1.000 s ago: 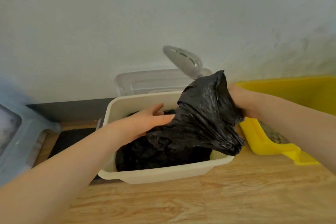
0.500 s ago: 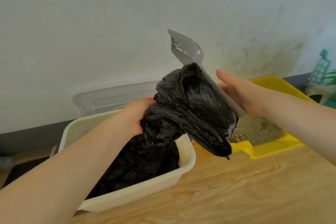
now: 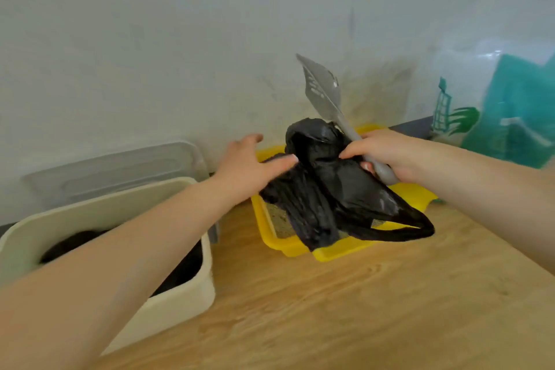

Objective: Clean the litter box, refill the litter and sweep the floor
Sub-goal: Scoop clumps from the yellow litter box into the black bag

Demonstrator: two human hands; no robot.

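A pale, scuffed wall point(image 3: 180, 54) rises behind a light wood-grain floor point(image 3: 345, 309), with a dark skirting strip where the two meet. On the floor against the wall sits a yellow litter tray point(image 3: 339, 251), sandy litter point(image 3: 277, 219) showing along its left inside edge. Above and across the tray hangs a crumpled black plastic bag point(image 3: 330, 189); its bulk runs from a bunched top near the wall down toward the camera, and a looped handle trails off to the right over the tray's front rim.

The right hand point(image 3: 387, 153) is curled round the handle of a grey slotted litter scoop point(image 3: 322, 90) and pinches the bag's top with the same fingers. The scoop's long axis tilts from the hand up and to the left, its slotted blade pointing at the wall.

The left hand point(image 3: 246, 165) has its fingers spread and straight, the thumb touching the bag's left side.

To the left stands a cream bin point(image 3: 186, 303) with dark plastic inside it, a clear lid point(image 3: 120, 168) leaning behind. A white-and-teal sack point(image 3: 510, 111) stands at far right.
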